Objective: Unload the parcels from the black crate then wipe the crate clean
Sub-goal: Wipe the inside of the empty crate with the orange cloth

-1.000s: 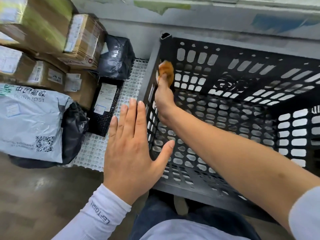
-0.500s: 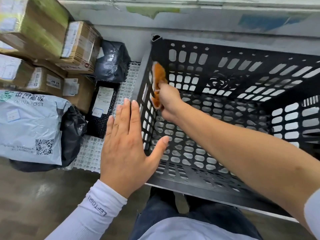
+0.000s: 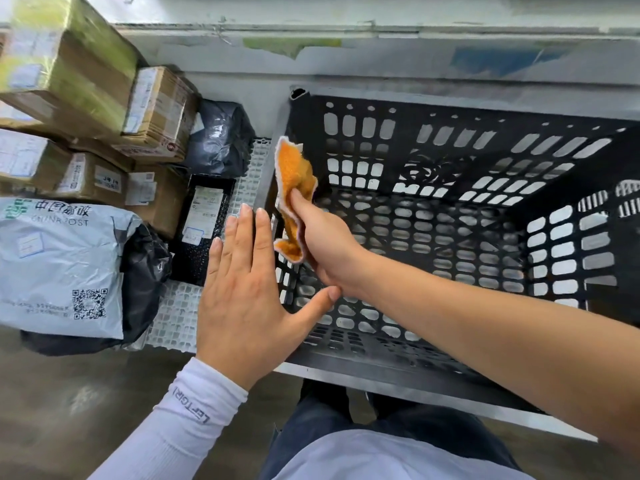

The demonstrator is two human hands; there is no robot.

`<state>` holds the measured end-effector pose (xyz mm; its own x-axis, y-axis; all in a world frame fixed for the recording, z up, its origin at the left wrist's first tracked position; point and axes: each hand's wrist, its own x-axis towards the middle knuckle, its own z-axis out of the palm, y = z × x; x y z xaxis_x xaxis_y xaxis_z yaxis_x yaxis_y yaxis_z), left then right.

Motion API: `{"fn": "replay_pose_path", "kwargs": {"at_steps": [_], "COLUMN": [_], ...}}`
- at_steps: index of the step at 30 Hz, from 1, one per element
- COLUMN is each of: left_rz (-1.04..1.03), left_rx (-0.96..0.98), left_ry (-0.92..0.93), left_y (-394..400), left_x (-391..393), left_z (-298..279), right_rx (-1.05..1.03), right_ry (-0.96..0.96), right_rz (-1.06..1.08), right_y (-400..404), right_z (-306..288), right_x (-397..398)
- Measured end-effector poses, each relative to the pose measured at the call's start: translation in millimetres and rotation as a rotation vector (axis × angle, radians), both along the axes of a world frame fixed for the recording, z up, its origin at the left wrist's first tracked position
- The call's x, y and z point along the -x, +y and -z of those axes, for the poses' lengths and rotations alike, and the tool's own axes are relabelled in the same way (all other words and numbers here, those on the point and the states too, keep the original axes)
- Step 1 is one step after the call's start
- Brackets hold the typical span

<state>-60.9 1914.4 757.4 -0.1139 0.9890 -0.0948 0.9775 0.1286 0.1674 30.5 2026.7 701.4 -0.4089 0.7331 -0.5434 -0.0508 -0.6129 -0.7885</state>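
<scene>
Now I am wiping the emptied black crate [image 3: 450, 161]; its parcels [image 3: 62, 265] are lying alongside. My right hand [image 3: 325, 244] is pinching the orange cloth [image 3: 294, 174], my left hand [image 3: 242, 299] spread flat.

The crate [image 3: 450, 209] is black with a perforated grid pattern, and the cloth [image 3: 294, 174] is orange edged in white. Beside it lie brown boxes [image 3: 156, 112], a pale grey mailer [image 3: 59, 268] printed with what looks like green lettering, and black bags [image 3: 221, 136].

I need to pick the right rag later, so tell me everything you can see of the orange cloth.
The orange cloth is small, fuzzy like microfibre, with a pale stitched edge. It is crumpled and hangs upright, pinched in the right hand, against the inside of the black crate's left wall near the far corner. Its top flares above the fingers; its lower end curls below. The left hand does not touch it.
</scene>
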Motion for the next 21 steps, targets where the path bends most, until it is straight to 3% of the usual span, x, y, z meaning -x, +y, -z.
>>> {"fn": "replay_pose_path", "kwargs": {"at_steps": [5,10,15,21], "left_rz": [-0.010,-0.022,-0.038,-0.035], "left_rx": [0.009,-0.016,-0.063,-0.052], "left_ry": [-0.025,-0.072,-0.106,-0.077], "left_y": [1.0,1.4,1.1,1.3], "left_x": [0.3,1.5,0.5,-0.7], "left_z": [0.2,2.7,3.3,2.5], "right_rx": [-0.023,0.033,-0.011,0.134], "right_ry": [-0.053,-0.176,-0.183,-0.269], "right_rz": [-0.112,-0.022,0.031,0.118], "right_y": [4.1,8.7,9.6,35.9], "right_z": [18.9,40.1,51.4,75.1], "right_x": [28.0,48.1,47.1,54.9]}}
